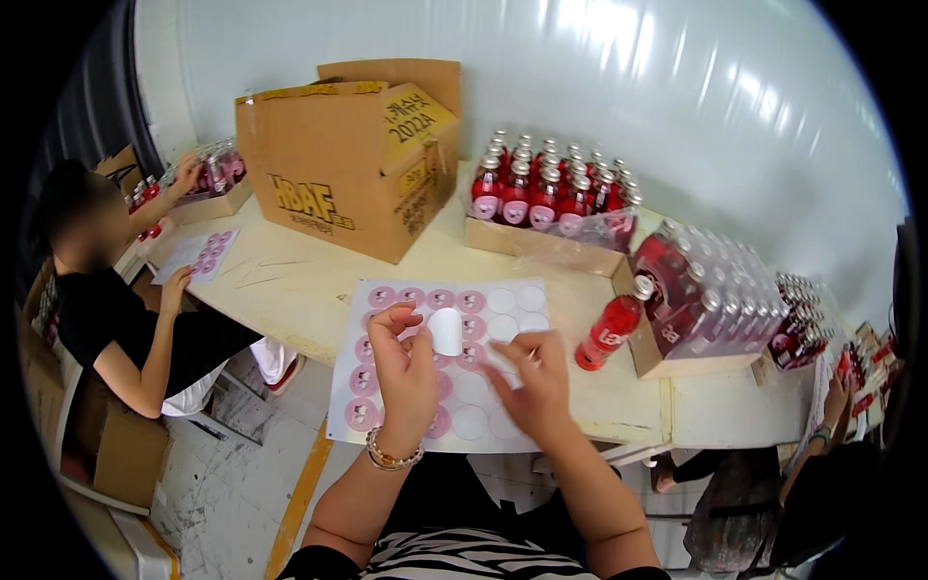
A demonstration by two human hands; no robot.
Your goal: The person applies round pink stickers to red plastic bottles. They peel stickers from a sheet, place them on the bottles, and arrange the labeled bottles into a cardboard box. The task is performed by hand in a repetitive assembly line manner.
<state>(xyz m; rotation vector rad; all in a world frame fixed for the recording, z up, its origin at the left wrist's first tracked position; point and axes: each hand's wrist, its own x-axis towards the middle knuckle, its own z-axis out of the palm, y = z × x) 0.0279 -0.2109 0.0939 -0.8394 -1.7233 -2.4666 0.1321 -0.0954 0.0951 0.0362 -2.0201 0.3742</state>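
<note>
A curled round sticker [445,333], its white back towards me, is pinched at the fingertips of my left hand [404,373]. Above the right part of the sticker sheet [533,442], my right hand [535,380] has its fingers spread, slightly blurred, with nothing visible in them. Pink round stickers with a small figure fill the left columns of this sheet. White blank circles show on its right side. My hands hide part of the middle rows. One bottle of red liquid [612,330] with a silver cap stands tilted in view, right of the sheet.
Behind the sheet stand a large cardboard box [326,167] and a tray of capped red bottles [551,239] with pink stickers. A film-wrapped bottle pack [714,312] sits at right. One co-worker [119,312] sits left, holding another sticker sheet [196,254]; another person [819,500] is at right.
</note>
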